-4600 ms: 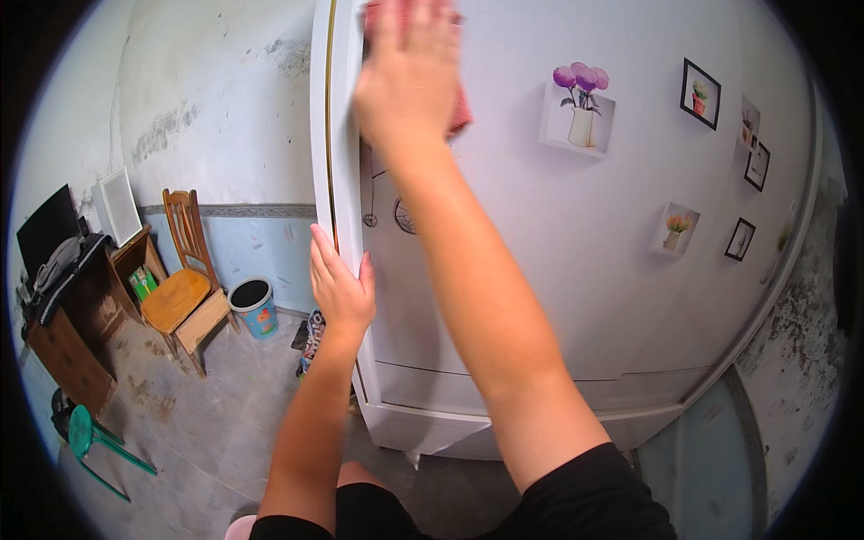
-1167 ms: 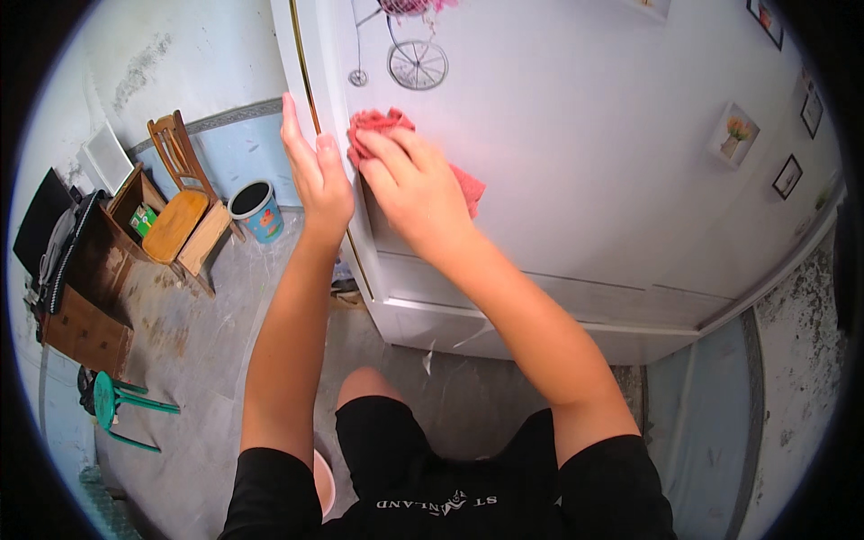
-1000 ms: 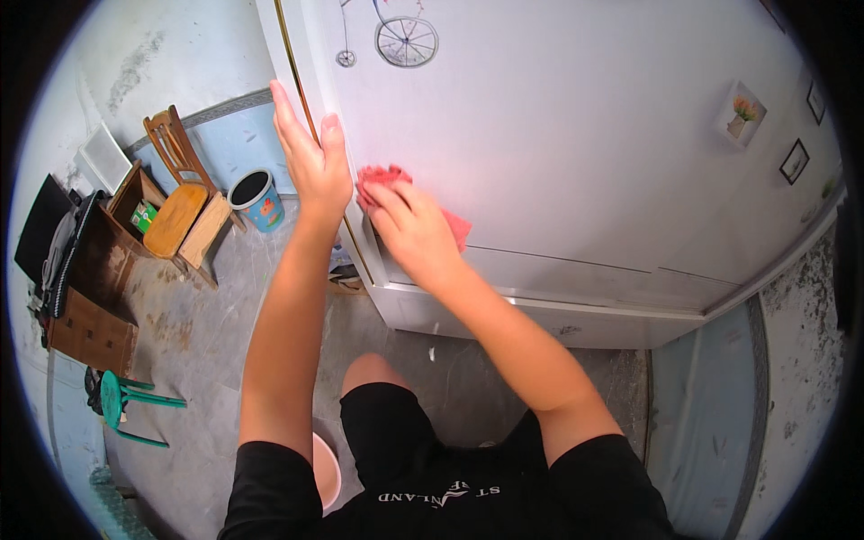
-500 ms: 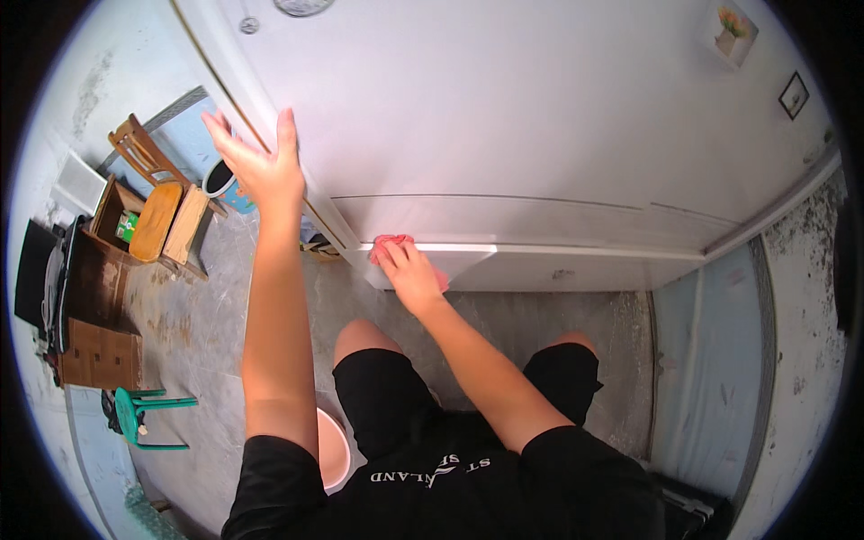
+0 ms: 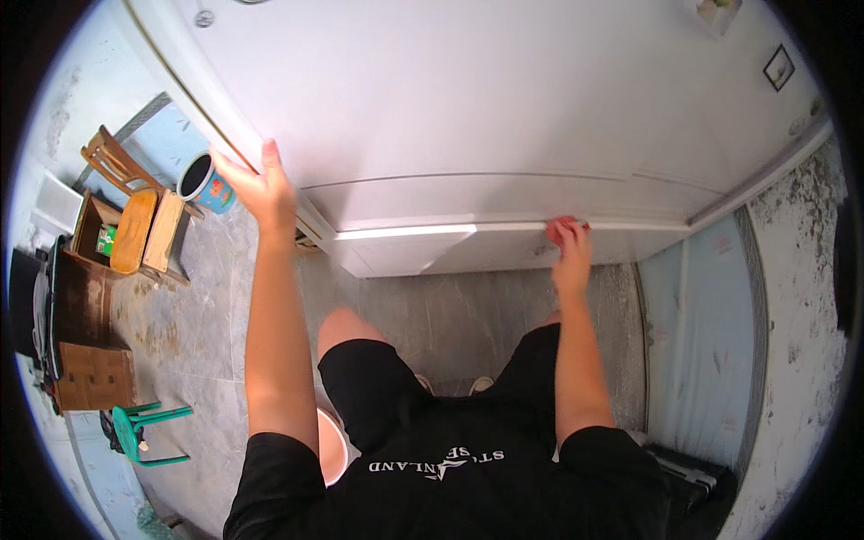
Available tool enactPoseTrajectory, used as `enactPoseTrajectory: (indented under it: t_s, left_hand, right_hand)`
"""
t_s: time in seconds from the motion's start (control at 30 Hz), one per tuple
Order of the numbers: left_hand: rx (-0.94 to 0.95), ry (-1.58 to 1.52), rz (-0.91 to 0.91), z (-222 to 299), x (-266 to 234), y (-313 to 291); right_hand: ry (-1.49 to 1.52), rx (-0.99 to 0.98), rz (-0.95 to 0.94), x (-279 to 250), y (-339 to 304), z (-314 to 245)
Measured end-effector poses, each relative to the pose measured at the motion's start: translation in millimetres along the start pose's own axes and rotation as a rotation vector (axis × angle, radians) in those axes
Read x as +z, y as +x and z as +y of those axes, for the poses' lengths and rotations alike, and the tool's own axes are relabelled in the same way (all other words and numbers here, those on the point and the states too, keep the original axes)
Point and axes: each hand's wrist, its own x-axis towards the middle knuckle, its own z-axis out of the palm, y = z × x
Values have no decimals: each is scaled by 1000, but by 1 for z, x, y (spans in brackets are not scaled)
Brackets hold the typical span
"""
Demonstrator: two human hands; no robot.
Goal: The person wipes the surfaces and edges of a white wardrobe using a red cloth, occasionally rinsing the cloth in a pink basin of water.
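Note:
In front of me stands a large white cabinet (image 5: 468, 99) with a narrow ledge (image 5: 409, 231) along its base. My left hand (image 5: 267, 200) rests against the cabinet's left edge, thumb and fingers spread apart. My right hand (image 5: 571, 256) is closed on a red cloth (image 5: 555, 230), which it presses to the right part of the ledge. Bunched up, the cloth is partly hidden under my fingers.
A pink bucket (image 5: 332, 448) stands by my left thigh. To the left are a wooden chair (image 5: 135, 225), a blue patterned bin (image 5: 209, 189), a brown cabinet (image 5: 94, 376) and a green stool (image 5: 126, 432). A black case (image 5: 688, 481) lies at lower right.
My right hand has slid the red cloth rightward along the ledge, from near its left end. My left hand stays at the cabinet's edge, slightly lower in view. The view has shifted a little.

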Motion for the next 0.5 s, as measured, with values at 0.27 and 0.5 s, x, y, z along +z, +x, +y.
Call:
enactPoseTrajectory:
  t_s: [0.27, 0.5]
  left_hand:
    - [157, 288, 34, 11, -4, -9]
    - [176, 391, 47, 10, 0, -7]
  right_hand:
    - [195, -273, 348, -115, 67, -81]
    - [199, -927, 748, -207, 239, -316]
